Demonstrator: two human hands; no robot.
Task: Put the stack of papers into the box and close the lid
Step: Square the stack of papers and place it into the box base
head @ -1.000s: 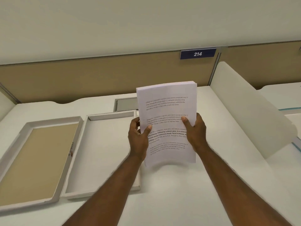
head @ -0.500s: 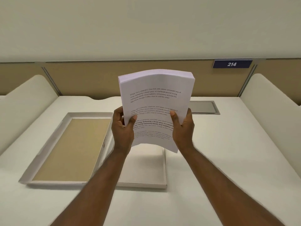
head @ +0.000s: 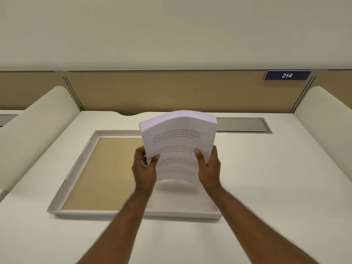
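Thick printed paper stack [head: 179, 141] bowed, upright above open white box [head: 182, 214], tan-lined lid [head: 102, 174] alongside

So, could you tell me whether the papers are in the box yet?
Not yet: both hands hold the white printed paper stack above the open white cardboard box.

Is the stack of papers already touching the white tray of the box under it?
Apart. In the head view the stack of papers is held up by both hands, and its shadow lies separately on the white tray below.

office | tan partition panels [head: 171, 92] | numbered plate 214 [head: 287, 75] | white desk [head: 266, 178]
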